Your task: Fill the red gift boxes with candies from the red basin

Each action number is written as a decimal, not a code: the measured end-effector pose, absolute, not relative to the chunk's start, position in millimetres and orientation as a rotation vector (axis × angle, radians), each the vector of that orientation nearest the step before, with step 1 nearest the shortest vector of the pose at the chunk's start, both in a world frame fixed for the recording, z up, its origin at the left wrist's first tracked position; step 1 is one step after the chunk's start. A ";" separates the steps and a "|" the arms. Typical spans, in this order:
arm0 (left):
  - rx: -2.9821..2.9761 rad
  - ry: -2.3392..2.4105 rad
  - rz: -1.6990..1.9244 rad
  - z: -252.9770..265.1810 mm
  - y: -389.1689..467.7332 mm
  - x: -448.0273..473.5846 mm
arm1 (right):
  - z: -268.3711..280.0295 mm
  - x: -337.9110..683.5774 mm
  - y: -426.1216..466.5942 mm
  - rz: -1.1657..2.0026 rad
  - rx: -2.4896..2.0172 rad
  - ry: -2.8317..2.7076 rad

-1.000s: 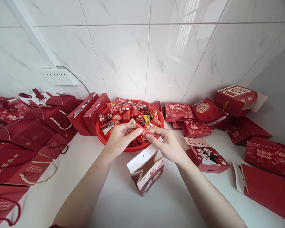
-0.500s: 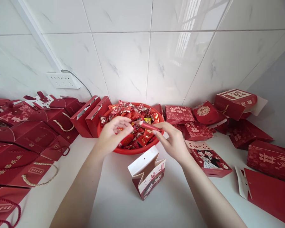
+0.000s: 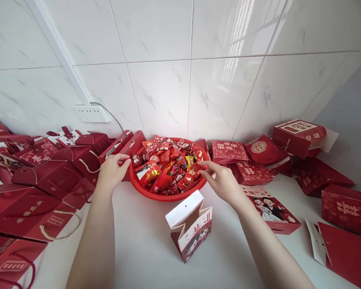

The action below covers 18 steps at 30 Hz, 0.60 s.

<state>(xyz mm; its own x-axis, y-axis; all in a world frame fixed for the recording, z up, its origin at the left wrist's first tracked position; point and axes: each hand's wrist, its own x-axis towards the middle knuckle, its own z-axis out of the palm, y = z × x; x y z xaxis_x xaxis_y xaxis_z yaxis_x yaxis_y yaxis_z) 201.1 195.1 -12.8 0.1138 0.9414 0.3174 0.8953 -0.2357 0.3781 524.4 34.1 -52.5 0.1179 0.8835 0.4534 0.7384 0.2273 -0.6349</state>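
My left hand (image 3: 112,172) is just left of a red plastic basin (image 3: 156,196), its thumb and forefinger drawn together. What they pinch, if anything, cannot be made out. Over the basin's right side, my right hand (image 3: 219,180) has its fingertips closed at the edge of a shiny red candy packet (image 3: 193,173). Heaped wrapped candies (image 3: 168,162), mostly red with a yellow one, fill the basin. In front of it an open-topped red and white gift box (image 3: 192,230) with cartoon figures stands upright, touched by neither hand.
Many red gift boxes with rope handles (image 3: 45,204) crowd the left side. More red boxes (image 3: 230,151) lie along the wall to the right, with a flat-lying cartoon-printed box (image 3: 270,212) nearer. A white power strip (image 3: 92,114) is fixed to the tiled wall (image 3: 159,92).
My hands have moved apart from above the basin. The left went left past the rim, and the right lowered slightly by the right side. The view has tilted up a little.
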 end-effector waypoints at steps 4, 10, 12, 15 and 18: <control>2.205 2.012 0.651 -24.7 200.0 212.2 | -44.6 528.3 27.1 0.241 -1.609 -1.550; 2.070 2.231 0.583 -41.6 207.0 225.7 | -37.1 530.3 20.5 0.198 -1.652 -1.621; 2.055 2.241 0.565 -42.8 209.1 225.0 | -36.3 530.2 20.1 0.201 -1.655 -1.646; 2.055 2.221 0.542 -40.6 210.3 222.0 | -37.0 530.0 20.9 0.228 -1.636 -1.675; 2.066 2.212 0.530 -37.0 208.9 220.0 | -38.5 530.6 22.6 0.221 -1.602 -1.674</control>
<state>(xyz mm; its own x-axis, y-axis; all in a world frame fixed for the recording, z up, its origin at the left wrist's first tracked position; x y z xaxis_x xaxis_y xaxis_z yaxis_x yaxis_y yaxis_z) 220.0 208.9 -37.0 -0.0948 0.9786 0.1824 0.9549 0.0377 0.2944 530.6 22.6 -38.5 0.1124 0.9040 0.4125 0.7660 0.1856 -0.6154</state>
